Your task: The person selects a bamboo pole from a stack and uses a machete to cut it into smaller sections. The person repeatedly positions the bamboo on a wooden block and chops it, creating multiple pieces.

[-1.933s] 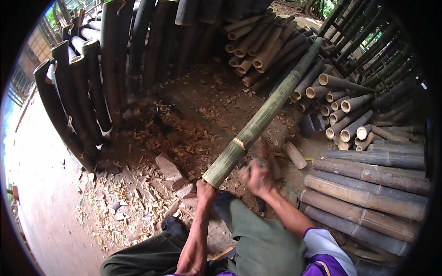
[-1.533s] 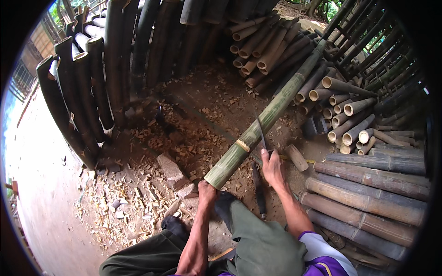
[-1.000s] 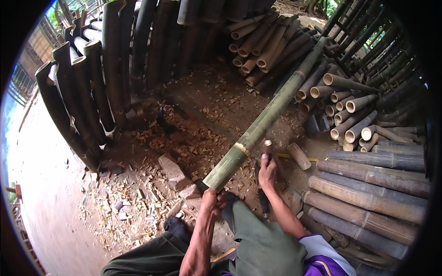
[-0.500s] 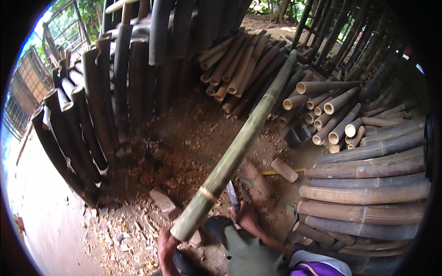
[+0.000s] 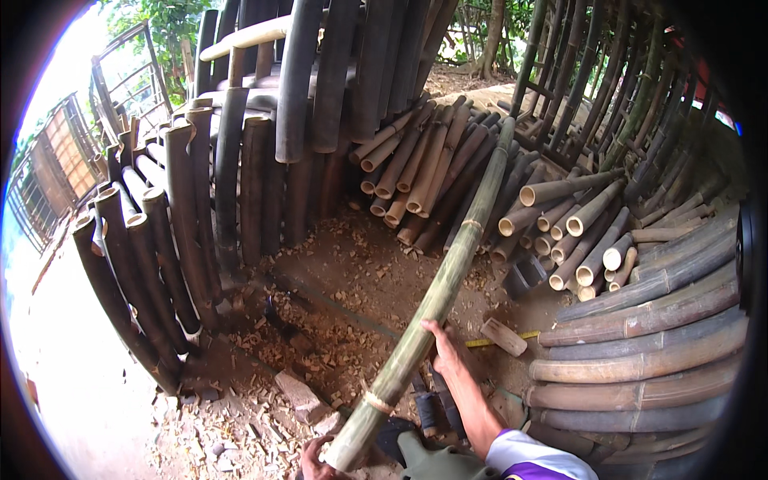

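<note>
A long green bamboo pole (image 5: 432, 308) slants from near my lap toward the far stacks. At its near end my left hand (image 5: 317, 462) is closed against the side of the pole. My right hand (image 5: 442, 346) grips the pole from the right, above its nearest node ring, with the thumb along the side. Below my right forearm lie a dark, wrapped tool handle (image 5: 426, 410) and another dark, slim tool (image 5: 448, 404), partly hidden.
Upright dark bamboo lengths (image 5: 168, 232) line the left. Cut bamboo tubes (image 5: 572, 224) are piled at the far right; thick poles (image 5: 640, 360) are stacked at the near right. A wood block (image 5: 504, 337) lies by a yellow strip (image 5: 480, 342). Shavings (image 5: 240, 416) cover the ground.
My right hand has left the knife low by my lap and moved up onto the bamboo pole. The whole scene sits lower in view, and the pole's near end has shifted down and right.
</note>
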`<state>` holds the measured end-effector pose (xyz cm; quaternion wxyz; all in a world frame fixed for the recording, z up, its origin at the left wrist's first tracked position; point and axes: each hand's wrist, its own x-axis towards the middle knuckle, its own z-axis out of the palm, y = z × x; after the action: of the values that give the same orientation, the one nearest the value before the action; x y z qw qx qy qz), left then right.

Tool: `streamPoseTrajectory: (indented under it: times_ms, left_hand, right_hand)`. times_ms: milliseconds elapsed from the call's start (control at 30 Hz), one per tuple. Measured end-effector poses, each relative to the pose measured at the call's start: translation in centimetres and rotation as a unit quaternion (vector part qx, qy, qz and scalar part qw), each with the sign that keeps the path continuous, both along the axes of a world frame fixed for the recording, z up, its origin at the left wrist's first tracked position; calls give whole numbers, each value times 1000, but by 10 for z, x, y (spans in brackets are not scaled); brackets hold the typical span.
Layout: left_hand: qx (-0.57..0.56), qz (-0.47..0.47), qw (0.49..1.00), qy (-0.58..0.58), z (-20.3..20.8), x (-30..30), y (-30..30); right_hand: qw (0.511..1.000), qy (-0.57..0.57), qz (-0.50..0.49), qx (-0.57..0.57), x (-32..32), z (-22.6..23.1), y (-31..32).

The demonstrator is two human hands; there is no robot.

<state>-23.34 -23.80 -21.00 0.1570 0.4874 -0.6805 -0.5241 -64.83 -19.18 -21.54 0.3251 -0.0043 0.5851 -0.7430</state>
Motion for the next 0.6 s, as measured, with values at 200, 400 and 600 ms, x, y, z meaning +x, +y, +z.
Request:
streamPoseTrajectory:
  times_ms: [200, 400, 600]
  left_hand:
    - [-131, 47, 981, -135, -28, -23, 27]
    - [-207, 80, 962, -157, -25, -69, 4]
    - [-318, -21, 933, -168, -56, -101, -45]
  right_hand:
    - [998, 50, 15, -43, -11, 27, 19]
    - [975, 181, 35, -128, -14, 125, -14]
    - [919, 344, 58, -185, -17, 180, -39]
